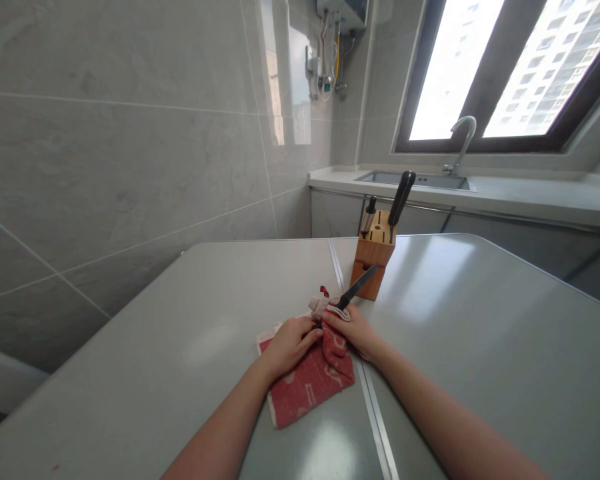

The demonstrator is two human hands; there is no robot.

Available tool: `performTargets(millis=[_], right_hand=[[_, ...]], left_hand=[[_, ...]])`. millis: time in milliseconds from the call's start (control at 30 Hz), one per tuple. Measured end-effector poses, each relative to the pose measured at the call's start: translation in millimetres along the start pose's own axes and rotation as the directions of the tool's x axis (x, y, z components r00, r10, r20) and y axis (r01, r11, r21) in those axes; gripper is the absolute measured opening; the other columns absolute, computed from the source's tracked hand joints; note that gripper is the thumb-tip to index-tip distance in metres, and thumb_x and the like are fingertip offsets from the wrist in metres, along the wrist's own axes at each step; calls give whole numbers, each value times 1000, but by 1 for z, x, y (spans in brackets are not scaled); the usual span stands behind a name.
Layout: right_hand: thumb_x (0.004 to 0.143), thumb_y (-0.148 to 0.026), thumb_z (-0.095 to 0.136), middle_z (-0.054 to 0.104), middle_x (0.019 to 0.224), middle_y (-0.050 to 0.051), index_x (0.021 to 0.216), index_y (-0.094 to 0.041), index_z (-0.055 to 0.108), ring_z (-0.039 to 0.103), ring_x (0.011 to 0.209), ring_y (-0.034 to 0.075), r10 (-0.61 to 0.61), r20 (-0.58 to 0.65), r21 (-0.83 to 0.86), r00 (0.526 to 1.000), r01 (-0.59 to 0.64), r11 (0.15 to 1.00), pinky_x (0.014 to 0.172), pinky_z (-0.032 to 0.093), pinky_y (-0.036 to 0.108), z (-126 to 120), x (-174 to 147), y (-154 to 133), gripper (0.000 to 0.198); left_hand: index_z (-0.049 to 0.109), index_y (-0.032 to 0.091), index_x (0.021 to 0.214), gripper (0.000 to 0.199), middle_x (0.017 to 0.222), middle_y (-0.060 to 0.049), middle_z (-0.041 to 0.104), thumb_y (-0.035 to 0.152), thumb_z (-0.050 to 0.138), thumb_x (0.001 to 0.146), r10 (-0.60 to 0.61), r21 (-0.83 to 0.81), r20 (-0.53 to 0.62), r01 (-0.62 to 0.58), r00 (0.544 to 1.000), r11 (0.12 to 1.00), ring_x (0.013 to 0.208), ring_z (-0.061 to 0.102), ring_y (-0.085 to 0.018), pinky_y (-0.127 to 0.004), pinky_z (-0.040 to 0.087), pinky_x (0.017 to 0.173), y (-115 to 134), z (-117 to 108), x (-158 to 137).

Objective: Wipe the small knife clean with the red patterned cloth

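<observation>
My left hand is closed around the dark handle of a knife, whose blade points away to the upper right. Part of the handle is hidden by cloth and fingers. A red and white towel hangs below both hands and is bunched up over the knife. My right hand pinches the bunched towel around the knife near the base of the blade. Just beyond the blade tip stands a wooden knife block, holding a large black-handled knife and another black-topped tool.
Under my arms lies a pale table with a metal seam running through it. A grey tiled wall rises at the left. Behind are a counter, a sink, a faucet and a window.
</observation>
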State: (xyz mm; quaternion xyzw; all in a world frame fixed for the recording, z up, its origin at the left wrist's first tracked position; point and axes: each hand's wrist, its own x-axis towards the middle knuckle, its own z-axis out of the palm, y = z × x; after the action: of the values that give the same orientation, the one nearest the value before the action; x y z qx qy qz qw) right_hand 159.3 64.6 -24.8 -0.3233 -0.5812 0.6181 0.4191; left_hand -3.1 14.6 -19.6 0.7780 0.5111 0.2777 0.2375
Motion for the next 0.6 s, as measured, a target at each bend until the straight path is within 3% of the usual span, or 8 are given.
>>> performTargets(millis=[200, 400, 600], right_hand=[[66, -36, 67, 64, 90, 5, 89, -17, 60, 58, 86, 18, -43, 121, -28, 992, 47, 999, 80, 44, 33, 1, -1, -5, 31], [64, -36, 68, 64, 83, 3, 85, -16, 61, 57, 79, 18, -68, 115, -102, 991, 79, 992, 74, 44, 31, 0, 0, -3, 29], [64, -31, 68, 64, 84, 2, 90, -19, 62, 57, 80, 17, -73, 184, -50, 980, 84, 995, 75, 43, 30, 3, -2, -10, 28]], left_hand=[[61, 15, 83, 36, 86, -5, 63, 40, 35, 88, 17, -15, -2, -17, 1000, 1000, 76, 55, -15, -23, 40, 72, 0, -1, -1], [62, 15, 84, 35, 87, -5, 63, 38, 36, 88, 19, -19, 3, -19, 1000, 1000, 77, 55, -15, -24, 40, 74, 0, -1, 0], [62, 15, 81, 35, 84, -5, 63, 38, 37, 88, 13, 2, 10, -13, 1000, 1000, 74, 54, -15, -24, 39, 70, -3, 0, 0]])
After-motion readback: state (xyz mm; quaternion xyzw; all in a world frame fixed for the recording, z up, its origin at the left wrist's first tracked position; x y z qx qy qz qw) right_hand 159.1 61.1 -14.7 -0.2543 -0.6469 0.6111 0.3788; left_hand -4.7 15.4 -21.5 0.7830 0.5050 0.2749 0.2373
